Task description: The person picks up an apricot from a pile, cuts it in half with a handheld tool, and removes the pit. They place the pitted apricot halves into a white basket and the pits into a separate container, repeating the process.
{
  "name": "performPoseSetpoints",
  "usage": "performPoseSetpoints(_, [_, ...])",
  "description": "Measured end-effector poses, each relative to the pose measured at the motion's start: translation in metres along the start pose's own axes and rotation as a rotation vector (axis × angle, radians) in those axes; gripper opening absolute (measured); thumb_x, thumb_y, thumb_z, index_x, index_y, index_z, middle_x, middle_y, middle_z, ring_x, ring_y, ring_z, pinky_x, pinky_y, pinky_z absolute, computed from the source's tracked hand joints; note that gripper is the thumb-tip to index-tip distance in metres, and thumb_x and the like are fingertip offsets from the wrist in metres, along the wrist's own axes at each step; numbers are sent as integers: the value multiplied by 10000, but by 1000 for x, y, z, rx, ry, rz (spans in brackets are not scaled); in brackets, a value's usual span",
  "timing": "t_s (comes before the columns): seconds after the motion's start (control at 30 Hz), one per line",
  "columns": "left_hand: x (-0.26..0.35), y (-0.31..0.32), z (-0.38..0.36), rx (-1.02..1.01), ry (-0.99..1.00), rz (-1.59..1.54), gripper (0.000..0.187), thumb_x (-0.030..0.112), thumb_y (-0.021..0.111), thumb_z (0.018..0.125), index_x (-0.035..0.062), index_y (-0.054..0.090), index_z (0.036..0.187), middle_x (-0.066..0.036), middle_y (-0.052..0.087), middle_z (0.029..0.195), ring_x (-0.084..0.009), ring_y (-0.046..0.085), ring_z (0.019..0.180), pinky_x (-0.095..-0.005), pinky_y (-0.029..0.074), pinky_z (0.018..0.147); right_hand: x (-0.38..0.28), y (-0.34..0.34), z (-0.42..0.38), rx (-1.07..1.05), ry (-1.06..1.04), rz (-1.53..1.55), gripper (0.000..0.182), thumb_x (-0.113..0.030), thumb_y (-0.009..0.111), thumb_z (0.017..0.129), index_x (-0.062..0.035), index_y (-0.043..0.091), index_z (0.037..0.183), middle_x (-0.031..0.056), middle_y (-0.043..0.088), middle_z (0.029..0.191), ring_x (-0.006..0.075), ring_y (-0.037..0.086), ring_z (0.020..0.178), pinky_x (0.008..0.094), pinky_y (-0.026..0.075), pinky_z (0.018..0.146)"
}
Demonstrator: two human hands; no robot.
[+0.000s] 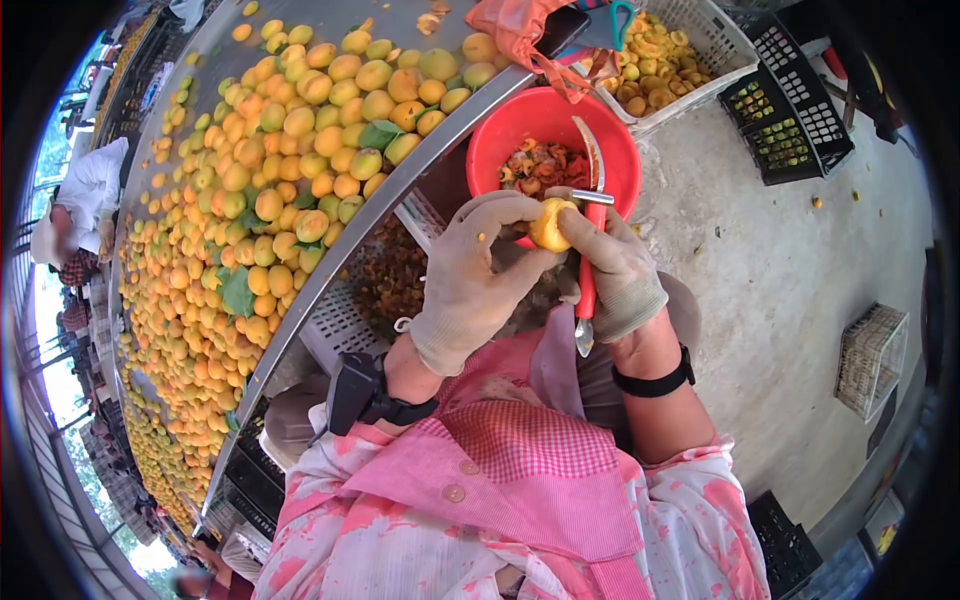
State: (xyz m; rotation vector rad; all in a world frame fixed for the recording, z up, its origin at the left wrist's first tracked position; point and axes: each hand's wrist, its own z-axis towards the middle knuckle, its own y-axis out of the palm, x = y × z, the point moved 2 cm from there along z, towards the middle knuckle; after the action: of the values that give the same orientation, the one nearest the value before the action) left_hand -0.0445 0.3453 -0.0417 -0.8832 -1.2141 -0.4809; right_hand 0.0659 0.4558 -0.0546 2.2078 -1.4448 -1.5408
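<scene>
A peeled-looking yellow apricot [549, 226] sits between my two hands above a red basin [622, 140]. My left hand [465, 275], in a pale work glove, pinches the fruit between thumb and fingers. Also gloved, my right hand [622, 272] grips a red-handled fruit knife [587, 288] and has its thumb against the apricot. The knife has a curved blade at the top, a metal crosspiece, and a small pointed scoop at its lower end. Dark orange fruit scraps [545, 168] lie in the basin.
Whole apricots [290, 150] cover a metal-edged table [330, 250] on my left. Halved fruit fills a white crate [715, 85] ahead. A black crate [785, 110] and a pale crate [872, 360] stand on the floor. Another person [92, 185] is across the table.
</scene>
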Motion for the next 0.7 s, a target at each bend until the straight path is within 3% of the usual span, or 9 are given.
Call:
performPoseSetpoints(0.2, [10, 3, -4, 27, 232, 216, 207, 3, 725, 762, 74, 641, 938, -88, 652, 974, -251, 642, 863, -342, 526, 738, 8, -1, 4, 93, -127, 48, 454, -240, 709, 875, -17, 552, 1238, 72, 664, 998, 120, 651, 812, 227, 514, 554])
performPoseSetpoints(0.33, [38, 0, -8, 59, 402, 220, 180, -6, 727, 754, 74, 643, 891, -84, 647, 938, -263, 632, 835, -344, 518, 722, -3, -4, 0, 158, -185, 97, 455, -252, 654, 913, -13, 518, 1275, 105, 672, 974, 132, 644, 643, 234, 497, 501])
performPoseSetpoints(0.4, [51, -17, -9, 306, 462, 240, 246, -18, 743, 723, 75, 637, 925, -97, 644, 907, -308, 627, 827, -369, 521, 734, -10, -9, -4, 142, -180, 114, 448, -259, 621, 934, -14, 504, 1291, 121, 674, 970, 137, 631, 579, 235, 484, 473])
performPoseSetpoints(0.43, [37, -25, -2, 282, 523, 375, 369, 62, 756, 730, 64, 620, 1073, -154, 625, 1029, -364, 604, 954, -431, 517, 796, -12, -9, -5, 54, -197, 148, 430, -266, 550, 966, -24, 480, 1314, 154, 663, 1008, 136, 589, 533, 226, 448, 442])
performPoseSetpoints(0.47, [15, -21, 7, 286, 524, 375, 369, 62, 756, 730, 64, 620, 1073, -154, 625, 1029, -364, 604, 954, -431, 517, 796, -14, -8, -7, -38, -213, 180, 417, -274, 478, 997, -34, 456, 1338, 188, 653, 1047, 135, 547, 486, 217, 412, 411])
performPoseSetpoints(0.5, [-12, -12, 18, 81, 408, 612, 444, 116, 752, 744, 62, 590, 1153, -178, 589, 1124, -378, 569, 1039, -458, 506, 829, -14, -7, -7, -85, -220, 201, 438, -292, 425, 1010, -35, 428, 1365, 212, 637, 1081, 141, 555, 496, 209, 399, 392])
performPoseSetpoints(0.57, [-32, -6, 25, -142, 258, 958, 607, 242, 730, 777, 54, 511, 1312, -212, 474, 1326, -405, 460, 1222, -504, 478, 896, -18, -7, -10, -177, -203, 290, 456, -290, 434, 1005, -35, 410, 1382, 222, 630, 1093, 145, 562, 510, 205, 400, 385])
performPoseSetpoints(0.67, [-29, -9, 25, -39, 292, 668, 513, 226, 731, 781, 58, 569, 1238, -203, 506, 1300, -392, 494, 1196, -501, 476, 906, -14, -13, -13, -302, -160, 430, 510, -286, 461, 992, -36, 362, 1425, 254, 605, 1121, 160, 584, 556, 194, 411, 373])
performPoseSetpoints(0.7, [-31, -11, 23, -97, 175, 474, 375, 129, 713, 791, 55, 621, 1147, -191, 526, 1291, -359, 527, 1179, -449, 469, 933, -15, -11, -13, -374, -152, 428, 515, -289, 464, 991, -37, 358, 1427, 269, 595, 1128, 164, 591, 570, 194, 421, 378])
